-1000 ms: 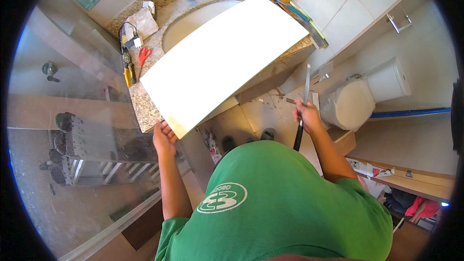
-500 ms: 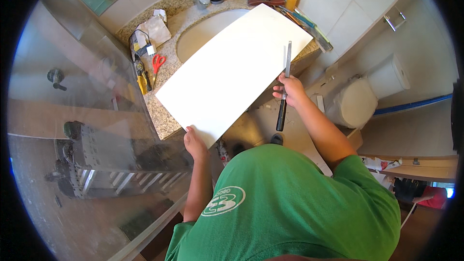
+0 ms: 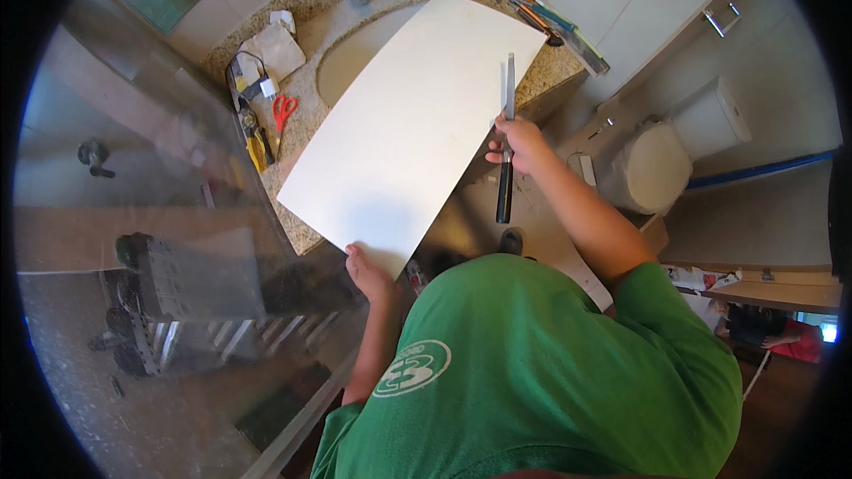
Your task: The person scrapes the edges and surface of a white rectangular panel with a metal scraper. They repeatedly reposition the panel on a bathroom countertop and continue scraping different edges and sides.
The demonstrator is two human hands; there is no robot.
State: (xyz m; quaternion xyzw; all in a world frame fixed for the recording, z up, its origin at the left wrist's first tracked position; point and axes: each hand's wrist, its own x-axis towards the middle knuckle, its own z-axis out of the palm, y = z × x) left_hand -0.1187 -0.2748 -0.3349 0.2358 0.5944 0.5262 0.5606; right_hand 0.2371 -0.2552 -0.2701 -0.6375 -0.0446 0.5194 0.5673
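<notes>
White rectangular panel (image 3: 404, 129), thin, flat and smooth-faced, lies aslant above the speckled granite tabletop (image 3: 306, 129), covering part of the white oval sink basin (image 3: 359, 49), with its near end projecting past the tabletop's front edge toward the person. Whether its underside bears fully on the granite cannot be told.

Left hand (image 3: 371, 275): pinching the panel at its near end, thumb on the upper face, other fingers largely hidden. Right hand (image 3: 519, 144): closed about a long, slim grey metal tool with a black handle (image 3: 505, 186), at the panel's right edge. The tool's upper part overlaps the panel in view; actual contact cannot be confirmed.

Condition of work: the panel is in position and held, and the tool is in the grip. Its outline appears whole, and no cut line, notch or detached strip is discernible on the upper face. Judged from this, any working of the right edge is either slight or not yet begun; the edge's finish is too small to assess, so the amount left cannot be fixed.

Adjacent items: red-handled scissors (image 3: 283, 109) and a yellow-and-black hand tool (image 3: 256, 151), both left of the panel.
</notes>
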